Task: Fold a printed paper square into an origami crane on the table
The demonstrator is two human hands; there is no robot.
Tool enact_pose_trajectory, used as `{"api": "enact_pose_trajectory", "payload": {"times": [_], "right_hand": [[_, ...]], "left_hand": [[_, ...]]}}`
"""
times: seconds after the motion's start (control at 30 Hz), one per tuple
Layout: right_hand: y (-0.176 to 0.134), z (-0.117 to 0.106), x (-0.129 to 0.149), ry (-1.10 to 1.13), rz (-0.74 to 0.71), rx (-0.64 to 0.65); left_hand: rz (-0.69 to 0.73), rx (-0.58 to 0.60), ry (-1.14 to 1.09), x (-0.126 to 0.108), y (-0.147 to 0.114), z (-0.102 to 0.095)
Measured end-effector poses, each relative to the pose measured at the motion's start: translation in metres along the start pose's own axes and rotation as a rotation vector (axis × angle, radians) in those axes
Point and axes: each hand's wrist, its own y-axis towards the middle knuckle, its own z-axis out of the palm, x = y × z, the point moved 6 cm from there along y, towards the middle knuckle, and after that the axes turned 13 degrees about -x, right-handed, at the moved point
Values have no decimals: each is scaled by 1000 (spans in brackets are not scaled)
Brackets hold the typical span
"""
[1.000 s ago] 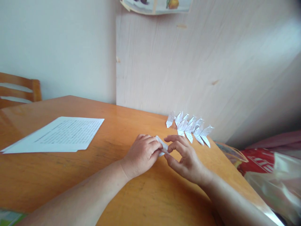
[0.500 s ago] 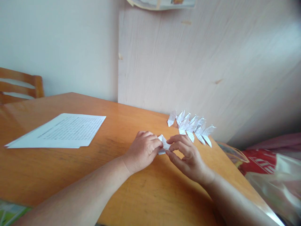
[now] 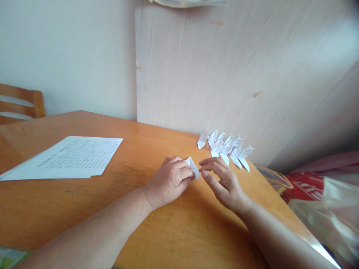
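Observation:
A small folded piece of white printed paper is pinched between the thumb and fingers of my left hand, just above the table. Part of the paper is hidden behind those fingers. Close on its right, my right hand has its fingers apart and nothing in them; its fingertips come very near the paper's edge. Beyond my right hand, several folded paper pieces with pointed ends lie grouped near the table's back edge.
A stack of printed sheets lies on the wooden table at the left. Behind the table stand a pale wall panel and a wooden chair. Red and clear plastic bags are beyond the right edge.
The fingers of my right hand have let go of the folded paper and spread apart. My left hand keeps hold of the paper, which is now turned differently. The view has shifted slightly.

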Motion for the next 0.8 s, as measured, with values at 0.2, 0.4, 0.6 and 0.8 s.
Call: {"api": "enact_pose_trajectory", "payload": {"times": [0.2, 0.4, 0.6, 0.8], "right_hand": [[-4, 4, -30, 38, 226, -38], [-12, 13, -59, 2, 323, -54], [-16, 25, -73, -101, 185, 62], [-19, 38, -59, -128, 64, 162]], "left_hand": [[-50, 120, -7, -1, -2, 1], [-106, 150, 29, 8, -1, -1], [-245, 113, 114, 30, -5, 4], [-226, 224, 173, 35, -12, 16]]}}
